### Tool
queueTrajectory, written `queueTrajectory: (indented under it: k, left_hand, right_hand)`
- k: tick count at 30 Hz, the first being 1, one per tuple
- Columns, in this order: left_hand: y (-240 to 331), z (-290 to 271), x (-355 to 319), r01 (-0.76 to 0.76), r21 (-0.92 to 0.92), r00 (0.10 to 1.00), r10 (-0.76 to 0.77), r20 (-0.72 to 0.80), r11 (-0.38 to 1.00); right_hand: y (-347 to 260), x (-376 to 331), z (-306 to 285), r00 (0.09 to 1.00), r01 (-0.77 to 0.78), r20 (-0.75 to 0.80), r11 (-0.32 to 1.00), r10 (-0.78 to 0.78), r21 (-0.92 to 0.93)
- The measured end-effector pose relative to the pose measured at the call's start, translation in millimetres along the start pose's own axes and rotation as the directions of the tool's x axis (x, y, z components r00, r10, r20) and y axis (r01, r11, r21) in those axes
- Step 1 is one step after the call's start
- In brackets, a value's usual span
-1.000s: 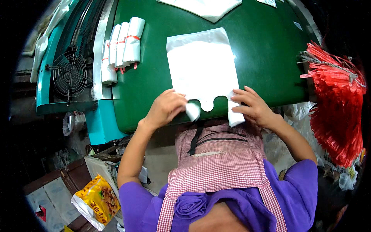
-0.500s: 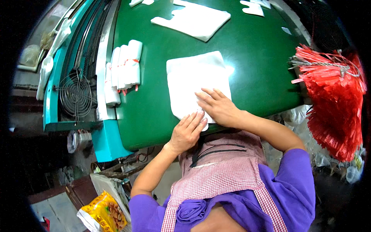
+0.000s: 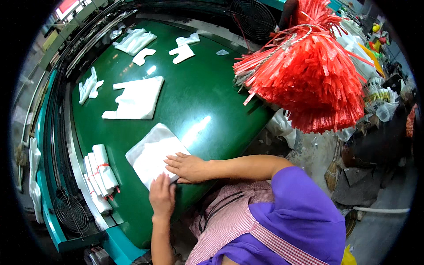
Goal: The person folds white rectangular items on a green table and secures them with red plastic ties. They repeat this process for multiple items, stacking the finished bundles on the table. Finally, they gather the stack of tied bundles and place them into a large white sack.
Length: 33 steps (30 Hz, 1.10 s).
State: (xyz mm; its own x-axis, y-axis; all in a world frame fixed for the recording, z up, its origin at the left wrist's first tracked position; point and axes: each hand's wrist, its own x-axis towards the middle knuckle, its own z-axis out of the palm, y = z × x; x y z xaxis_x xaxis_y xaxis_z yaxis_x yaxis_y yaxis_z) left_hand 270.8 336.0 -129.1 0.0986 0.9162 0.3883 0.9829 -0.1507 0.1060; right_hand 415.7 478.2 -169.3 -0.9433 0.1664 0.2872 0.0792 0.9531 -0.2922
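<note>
- White plastic bag (image 3: pixel 150 150) lies flat on the green table (image 3: pixel 207 90) near the person's side, both hands on it; whether it is one bag or several layers, I cannot tell
- Right hand (image 3: pixel 187 168) rests palm down, fingers slightly apart, pressing without grasping
- Left hand (image 3: pixel 162 196) is at the near edge, fingers close together; whether they pinch the film, I cannot tell
- It looks light, limp and slippery, likely to crease or slide; a flat palm on the middle and a pinch at an edge should suit it
- Red-tied white rolls (image 3: pixel 106 176) lie to its left, limiting room there
- Another white bag (image 3: pixel 141 101) with cut-out handles lies just beyond
- Red strip bundle (image 3: pixel 309 79) hangs to the right, apart from the hands
</note>
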Motion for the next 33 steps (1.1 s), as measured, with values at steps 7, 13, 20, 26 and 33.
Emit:
queueTrajectory:
  k: [7,13,20,26,33]
  left_hand:
    - [-29.5,25.3,29.9,0.182,-0.063,0.971,-0.169,0.167,0.981]
    - [-41.9,12.3,20.2,0.235,-0.472,0.95,-0.098,0.296,0.85]
    - [-43.5,-7.2,-4.3,0.305,-0.501,0.836,0.024,0.548,0.81]
    - [-23.9,-34.2,54.3,-0.188,-0.054,0.961,0.195,0.193,0.981]
    - [-45.7,-4.0,29.9,0.193,-0.344,0.865,0.006,0.502,0.919]
  right_hand:
    - [-36.3,-27.6,-22.8,0.965,-0.03,-0.164,0.71,0.203,0.704]
    - [8.7,-20.7,-18.6,0.767,-0.007,0.405,-0.624,0.498,0.781]
    - [26.2,-25.9,-2.5,0.983,0.176,-0.17,0.611,-0.069,0.772]
    - [66.6,11.2,-21.3,0.839,0.534,0.047,0.836,-0.542,0.124]
    - [51.8,8.2,-16.4,0.897,-0.192,0.418,0.726,-0.144,0.661]
